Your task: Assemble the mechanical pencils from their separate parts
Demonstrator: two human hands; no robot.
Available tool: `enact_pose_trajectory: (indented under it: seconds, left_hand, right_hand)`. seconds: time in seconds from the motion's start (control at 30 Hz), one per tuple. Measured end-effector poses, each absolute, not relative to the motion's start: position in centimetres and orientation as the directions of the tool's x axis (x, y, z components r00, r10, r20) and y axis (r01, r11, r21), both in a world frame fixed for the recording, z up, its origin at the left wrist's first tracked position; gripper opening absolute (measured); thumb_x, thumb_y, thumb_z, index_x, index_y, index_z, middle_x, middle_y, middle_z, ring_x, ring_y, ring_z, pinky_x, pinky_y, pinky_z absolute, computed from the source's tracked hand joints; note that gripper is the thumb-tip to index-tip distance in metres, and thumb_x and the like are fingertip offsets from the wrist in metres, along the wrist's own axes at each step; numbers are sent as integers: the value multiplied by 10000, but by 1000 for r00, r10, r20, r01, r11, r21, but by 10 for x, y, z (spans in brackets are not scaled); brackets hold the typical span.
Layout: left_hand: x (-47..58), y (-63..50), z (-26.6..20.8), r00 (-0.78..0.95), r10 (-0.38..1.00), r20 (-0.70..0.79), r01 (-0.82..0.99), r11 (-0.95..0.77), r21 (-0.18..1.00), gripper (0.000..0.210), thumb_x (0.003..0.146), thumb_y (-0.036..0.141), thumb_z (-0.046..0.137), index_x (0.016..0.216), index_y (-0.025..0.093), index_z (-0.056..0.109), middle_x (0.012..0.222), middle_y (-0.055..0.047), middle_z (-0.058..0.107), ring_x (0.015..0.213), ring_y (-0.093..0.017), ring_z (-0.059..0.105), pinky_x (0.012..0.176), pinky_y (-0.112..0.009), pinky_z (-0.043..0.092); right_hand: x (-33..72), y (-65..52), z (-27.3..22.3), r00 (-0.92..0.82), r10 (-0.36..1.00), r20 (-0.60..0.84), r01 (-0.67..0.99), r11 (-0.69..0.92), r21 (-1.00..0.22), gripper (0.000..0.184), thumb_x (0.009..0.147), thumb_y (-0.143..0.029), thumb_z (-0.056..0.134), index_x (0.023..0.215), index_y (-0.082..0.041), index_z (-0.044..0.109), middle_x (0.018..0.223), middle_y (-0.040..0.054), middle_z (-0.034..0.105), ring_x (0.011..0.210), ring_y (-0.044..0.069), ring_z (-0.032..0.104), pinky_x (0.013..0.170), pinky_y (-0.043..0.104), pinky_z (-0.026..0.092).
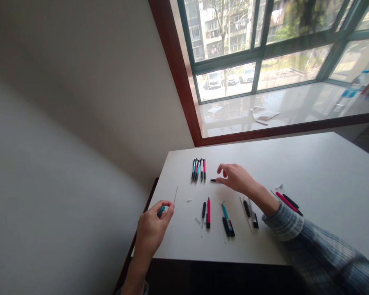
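My left hand [155, 223], at the table's left side, is closed around a teal pen barrel [161, 211]. A thin pen refill [176, 195] sticks up from between its thumb and fingertips. My right hand [233, 177] is over the far middle of the table, fingers curved and apart. Its thumb is beside a short black pen part [213, 180]; whether they touch I cannot tell. Left of it, several assembled pens [198, 170] lie side by side. Nearer me are a red pen barrel [208, 211], a teal pen barrel [225, 212] and black grips [226, 226].
Small clear pieces [189, 200] lie on the white table [320, 172]. More pen parts [289, 202] are to the right, beside my right forearm. A wall [110, 123] rises on the left. Behind the table, the window sill [233, 119] holds a cloth [264, 114] and a plastic bottle [352, 90].
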State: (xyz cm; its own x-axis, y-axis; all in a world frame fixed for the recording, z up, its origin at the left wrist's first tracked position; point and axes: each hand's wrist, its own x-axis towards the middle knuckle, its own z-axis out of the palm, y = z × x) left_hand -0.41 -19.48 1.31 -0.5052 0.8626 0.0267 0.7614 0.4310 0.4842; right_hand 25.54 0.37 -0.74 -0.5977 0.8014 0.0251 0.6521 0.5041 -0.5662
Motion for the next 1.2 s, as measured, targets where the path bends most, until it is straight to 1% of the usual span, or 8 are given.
enact_pose_trajectory:
  seconds: [0.13, 0.3, 0.4, 0.53, 0.67, 0.83, 1.03, 1.2]
  left_hand:
    - [22, -186, 19, -373, 928, -5, 657, 267, 705, 451, 886, 625, 606, 927, 192, 727, 569, 58, 419, 517, -115, 393, 501, -211, 305]
    - [54, -176, 23, -264, 965, 2, 713, 193, 674, 399, 909, 564, 620, 907, 185, 743, 519, 77, 334, 488, -100, 305, 508, -213, 285]
    - [52, -179, 16, -228, 973, 23, 728, 155, 668, 392, 938, 544, 603, 939, 184, 759, 547, 56, 468, 496, -98, 376, 528, -212, 334]
    - [27, -192, 5, -123, 991, 49, 757, 62, 650, 345, 919, 492, 671, 1089, 219, 797, 902, -32, 753, 667, -131, 611, 681, -227, 488]
    - [8, -205, -4, 88, 995, -50, 802, -41, 595, 274, 938, 390, 671, 1158, 285, 796, 931, -28, 782, 780, -162, 692, 739, -231, 516]
    - [15, -206, -10, 161, 984, -71, 867, -107, 487, 203, 966, 280, 597, 973, 268, 799, 845, -6, 760, 748, -158, 695, 685, -227, 490]
    - [7, -175, 0, 39, 994, 100, 889, -80, 452, 237, 992, 387, 568, 987, 252, 763, 1016, -24, 802, 857, -184, 731, 804, -267, 513]
    - [0, -138, 6, -150, 979, 136, 912, 84, 401, 292, 958, 457, 583, 949, 250, 788, 922, -26, 802, 737, -190, 693, 753, -293, 479]
  right_hand:
    - [246, -12, 5, -790, 610, 60, 220, 374, -901, 436, 883, -527, 739, 1159, -189, 745, 896, 54, 761, 795, 186, 687, 749, 311, 525]
    - [228, -29, -5, -880, 465, 93, -89, 31, -996, 474, 869, -522, 758, 1152, -142, 759, 875, 72, 756, 795, 182, 693, 765, 320, 560]
    - [221, -34, -11, -861, 498, 105, -144, -40, -989, 407, 848, -524, 778, 953, -131, 786, 759, 49, 724, 715, 163, 664, 693, 294, 536]
    - [223, -27, -7, -788, 598, 147, -195, -16, -981, 385, 848, -522, 781, 912, -142, 784, 762, 44, 721, 696, 144, 631, 671, 275, 510]
    - [231, -13, -3, -678, 715, 173, -214, 34, -976, 388, 861, -531, 767, 882, -143, 772, 731, 23, 675, 650, 118, 546, 627, 256, 446]
    - [235, -5, -5, -665, 730, 157, -210, 19, -978, 391, 848, -532, 774, 899, -145, 770, 733, 15, 665, 640, 115, 522, 612, 256, 426]
    - [238, -3, -2, -591, 795, 133, -194, 20, -981, 382, 841, -541, 775, 895, -163, 778, 738, 14, 657, 643, 110, 508, 568, 241, 388]
    - [242, 1, 2, -548, 831, 99, -180, -2, -984, 392, 828, -557, 773, 911, -174, 784, 932, 85, 753, 851, 184, 668, 613, 245, 458]
